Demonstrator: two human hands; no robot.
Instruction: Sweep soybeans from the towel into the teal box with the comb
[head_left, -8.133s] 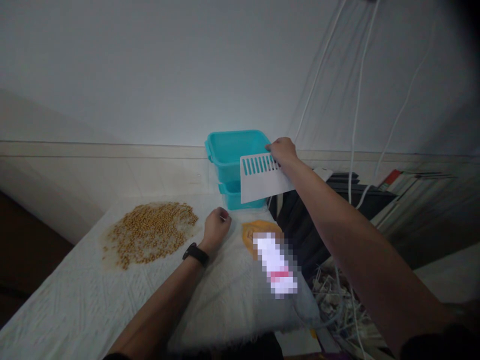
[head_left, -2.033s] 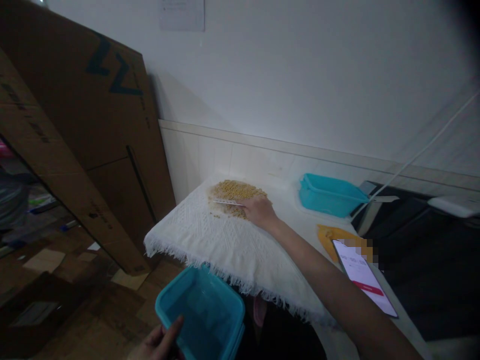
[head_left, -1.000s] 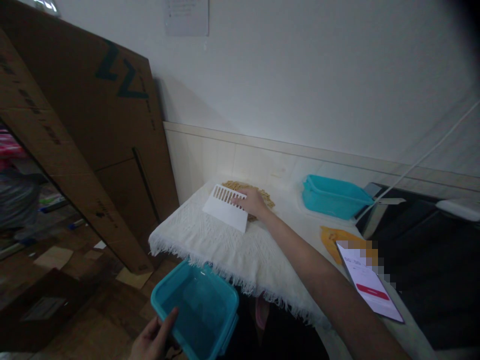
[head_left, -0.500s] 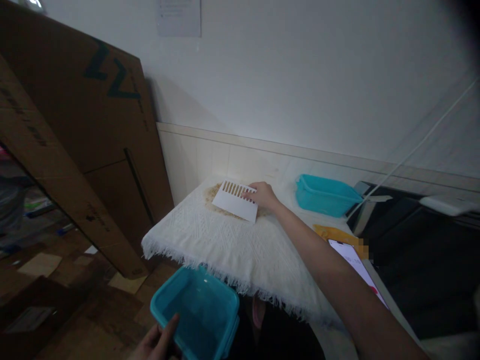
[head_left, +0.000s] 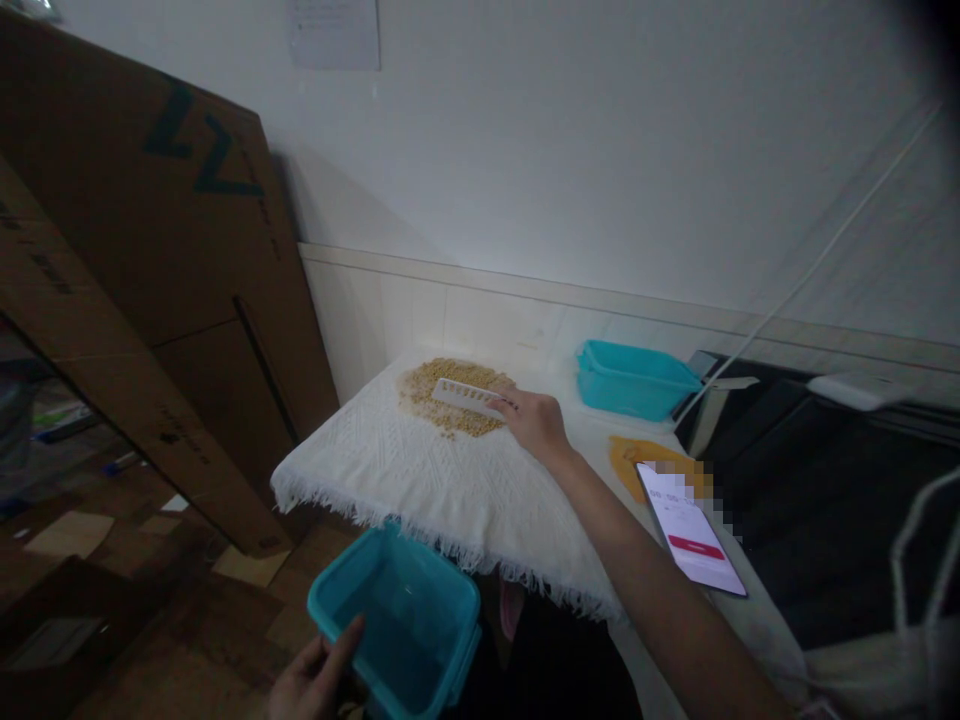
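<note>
Head view, notes from beside the table. Biggest first: large cardboard box [head_left: 202, 250] standing at left, against the pale wall. Table right of it, under a white fringed cloth [head_left: 405, 470]. Teal bin [head_left: 409, 635] at the near side, below the cloth's fringe, mouth tipped upward. Second teal bin [head_left: 637, 388] on the far right of the table, by the wall; phone [head_left: 694, 545] nearer, at the right edge, screen lit.

Left hand [head_left: 315, 675] grips the near bin's left rim: thumb over the lip, the other fingers partly hidden outside, so their spread I cannot tell.

Right hand [head_left: 536, 425] pinches the right end of a white slotted card [head_left: 465, 401], thumb and forefinger close together; rest folded behind. Card steeply tilted, seen almost edge-on, over the soybean patch [head_left: 424, 378], which lies on the far left of the cloth. Whether its lower edge touches cloth, cannot tell.

Smallest: a few stray beans [head_left: 448, 435] at the patch's near side.

Judgement on handling: solid edge down, slots up, or beans may slip through. Short, low strokes; loose weave may snag. Bin rim best kept snug under the fringe, level and steady; round beans will likely roll.
</note>
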